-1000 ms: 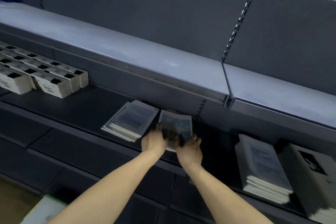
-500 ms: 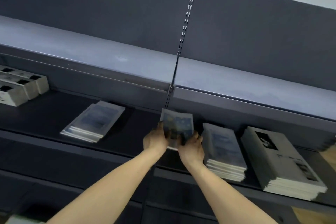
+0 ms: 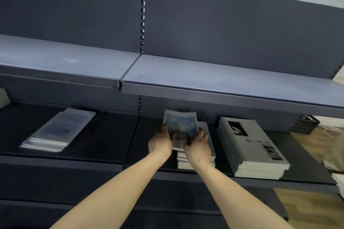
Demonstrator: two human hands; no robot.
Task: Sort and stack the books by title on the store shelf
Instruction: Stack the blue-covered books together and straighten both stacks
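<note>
Books (image 3: 180,126) with a blue and yellow painted cover, a thin bundle of them, are held up in front of the middle shelf (image 3: 111,147), both hands on the near end. Left hand (image 3: 161,140) grips the bundle's left edge, fingers curled round it; right hand (image 3: 197,145) grips the right edge the same way. Fingertips dark and blurred, so exact finger placement cannot be told. Bundle tilts, far end raised toward the underside of the upper shelf (image 3: 223,78).

Directly under the bundle and the right hand: a pale stack (image 3: 188,161) lying flat near the front edge of the middle shelf, mostly hidden. Whether the held bundle touches this stack cannot be told.

Just beside it, toward the shelf's right end: a taller grey stack (image 3: 253,147), top cover showing black photo patches and a line of small print, unreadable. The two stacks lie near each other with a dark strip of shelf between.

Well apart, on the left section of the same shelf: a low stack of bluish glossy books (image 3: 59,130), lying at an angle to the front edge, blurred.

A slotted upright (image 3: 143,13) runs down the dark back panel where the two upper shelf sections meet. A dark crate (image 3: 305,123) sits past the right end of the shelf, over wood flooring (image 3: 316,208). A white box corner (image 3: 3,97) shows at the far left edge.
</note>
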